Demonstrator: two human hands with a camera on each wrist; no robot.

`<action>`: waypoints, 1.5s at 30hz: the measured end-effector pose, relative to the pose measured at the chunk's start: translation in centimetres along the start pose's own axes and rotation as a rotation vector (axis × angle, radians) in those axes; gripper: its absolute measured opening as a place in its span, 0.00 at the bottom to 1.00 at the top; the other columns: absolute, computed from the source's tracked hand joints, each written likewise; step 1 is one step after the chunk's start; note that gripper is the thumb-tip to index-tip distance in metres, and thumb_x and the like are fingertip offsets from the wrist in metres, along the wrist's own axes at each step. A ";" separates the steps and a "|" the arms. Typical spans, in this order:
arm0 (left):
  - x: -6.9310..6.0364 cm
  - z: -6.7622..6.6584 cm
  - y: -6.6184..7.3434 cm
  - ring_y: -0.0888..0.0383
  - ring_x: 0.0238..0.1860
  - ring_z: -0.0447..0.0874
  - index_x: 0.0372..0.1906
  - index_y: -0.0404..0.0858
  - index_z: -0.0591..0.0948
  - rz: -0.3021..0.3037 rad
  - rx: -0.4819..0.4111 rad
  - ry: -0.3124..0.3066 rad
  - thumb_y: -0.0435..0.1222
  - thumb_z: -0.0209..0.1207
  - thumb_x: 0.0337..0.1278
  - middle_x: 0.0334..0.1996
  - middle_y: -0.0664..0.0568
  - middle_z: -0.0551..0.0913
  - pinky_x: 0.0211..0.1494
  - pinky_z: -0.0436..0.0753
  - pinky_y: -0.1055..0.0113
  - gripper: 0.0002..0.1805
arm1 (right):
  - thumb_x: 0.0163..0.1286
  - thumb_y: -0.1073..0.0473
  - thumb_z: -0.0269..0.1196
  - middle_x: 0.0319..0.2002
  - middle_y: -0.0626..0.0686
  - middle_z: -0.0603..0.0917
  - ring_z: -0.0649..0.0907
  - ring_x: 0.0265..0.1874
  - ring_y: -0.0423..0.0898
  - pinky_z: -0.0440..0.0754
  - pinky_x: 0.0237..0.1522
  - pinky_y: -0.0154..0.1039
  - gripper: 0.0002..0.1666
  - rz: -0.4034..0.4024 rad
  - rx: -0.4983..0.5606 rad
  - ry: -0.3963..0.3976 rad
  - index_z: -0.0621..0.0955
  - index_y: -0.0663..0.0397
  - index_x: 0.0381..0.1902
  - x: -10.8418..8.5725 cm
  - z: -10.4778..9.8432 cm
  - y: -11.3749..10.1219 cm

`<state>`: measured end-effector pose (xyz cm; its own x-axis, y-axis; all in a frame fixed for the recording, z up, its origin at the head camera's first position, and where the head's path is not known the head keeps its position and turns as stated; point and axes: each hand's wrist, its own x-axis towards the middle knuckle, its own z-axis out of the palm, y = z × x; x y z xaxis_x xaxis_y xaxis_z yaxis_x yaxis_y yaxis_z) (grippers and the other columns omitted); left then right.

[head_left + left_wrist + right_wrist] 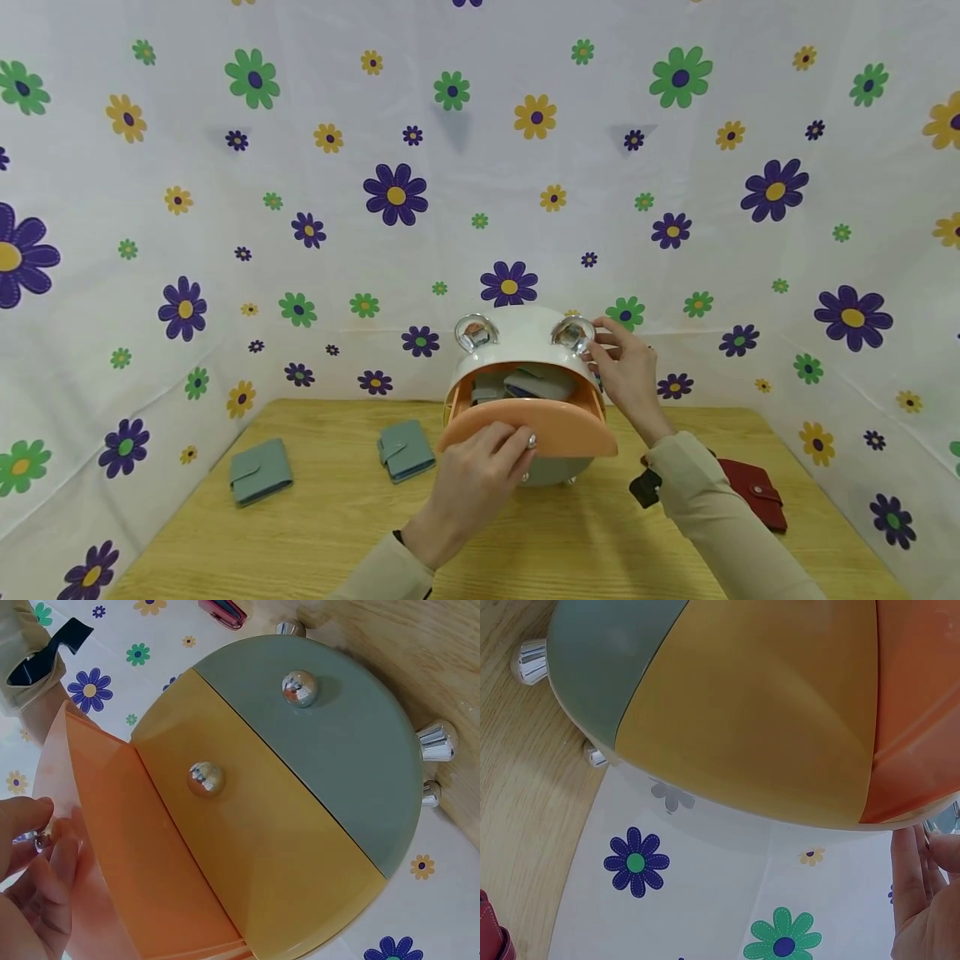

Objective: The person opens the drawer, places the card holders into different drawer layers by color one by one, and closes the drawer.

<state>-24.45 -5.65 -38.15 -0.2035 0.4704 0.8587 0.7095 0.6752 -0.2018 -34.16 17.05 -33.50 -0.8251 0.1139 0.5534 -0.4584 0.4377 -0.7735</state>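
Observation:
A rounded white cabinet (517,335) with two silver ring-shaped eyes stands on the table, its orange top drawer (558,425) pulled out with grey-green wallets (542,383) inside. My left hand (476,483) pinches the drawer's silver knob (46,834). My right hand (624,367) holds the right-hand silver eye (573,333) at the cabinet's top. In the left wrist view, the yellow drawer (225,825) and the grey-green drawer (330,742) below it are closed. The right wrist view shows my right fingers against the cabinet's edge.
Two grey-green wallets (260,472) (406,451) lie on the wooden table (315,533) left of the cabinet. A dark red wallet (752,493) lies at the right, partly behind my right sleeve. Flower-patterned white cloth (480,167) surrounds the table's back and sides.

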 end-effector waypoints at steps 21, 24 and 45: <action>0.8 1.9 -0.7 0.64 0.29 0.79 0.43 0.44 0.85 -0.104 0.008 -0.046 0.39 0.69 0.55 0.31 0.56 0.81 0.29 0.79 0.75 0.11 | 0.72 0.64 0.59 0.50 0.64 0.85 0.88 0.38 0.57 0.87 0.39 0.47 0.19 0.036 -0.025 -0.006 0.77 0.53 0.60 -0.2 -0.3 0.1; 0.9 2.2 -0.9 0.63 0.30 0.79 0.43 0.44 0.85 -0.121 -0.005 -0.046 0.39 0.69 0.55 0.31 0.56 0.82 0.29 0.79 0.75 0.11 | 0.72 0.63 0.59 0.50 0.63 0.85 0.88 0.38 0.56 0.87 0.38 0.43 0.20 0.041 -0.027 -0.003 0.77 0.53 0.60 -0.1 -0.4 0.1; 1.1 3.6 -2.1 0.62 0.31 0.78 0.43 0.43 0.86 -0.222 -0.044 -0.038 0.38 0.69 0.55 0.34 0.55 0.83 0.31 0.79 0.74 0.10 | 0.72 0.63 0.59 0.50 0.63 0.85 0.88 0.38 0.55 0.87 0.36 0.38 0.19 0.057 -0.029 -0.007 0.77 0.51 0.59 0.0 0.1 0.0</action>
<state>-28.65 -4.51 -38.44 -0.3826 0.3348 0.8611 0.6731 0.7394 0.0116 -34.16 16.95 -33.52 -0.8518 0.1335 0.5066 -0.4010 0.4562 -0.7944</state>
